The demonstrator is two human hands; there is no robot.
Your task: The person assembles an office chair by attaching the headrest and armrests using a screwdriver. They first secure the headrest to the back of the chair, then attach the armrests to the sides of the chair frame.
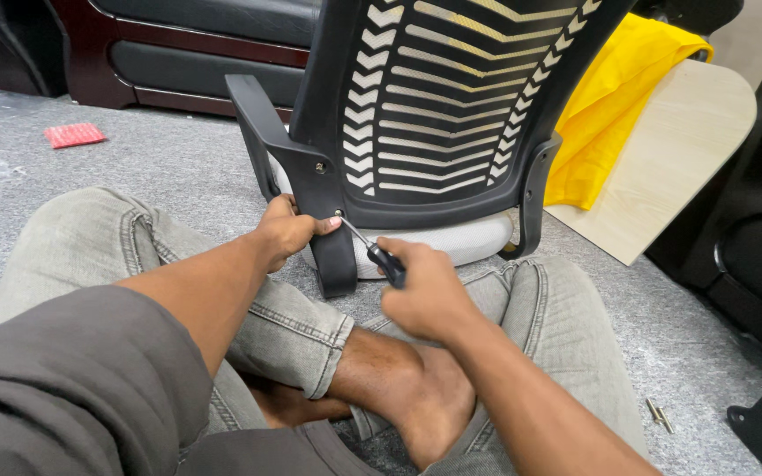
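Left hand (286, 231) wrapped round black armrest bracket (315, 189) of office chair (434, 106), thumb pressing by lower screw. Right hand (425, 291) clenched on screwdriver (372, 249), tip sitting at that screw. Chair standing on grey carpet (178, 159) right in front of crossed legs, pretty tight there. Wooden board (663, 167) with yellow cloth (615, 97) close on right. Loose bolts (660, 414) by right knee, red packet (74, 134) far left, open floor that side.

A slim metal screwdriver with a black handle (372, 249) slants up-left, its tip meeting a screw in the black plastic armrest bracket (315, 189). The bracket stands upright against the black mesh-backed office chair (438, 106), which rests on the grey carpet floor.
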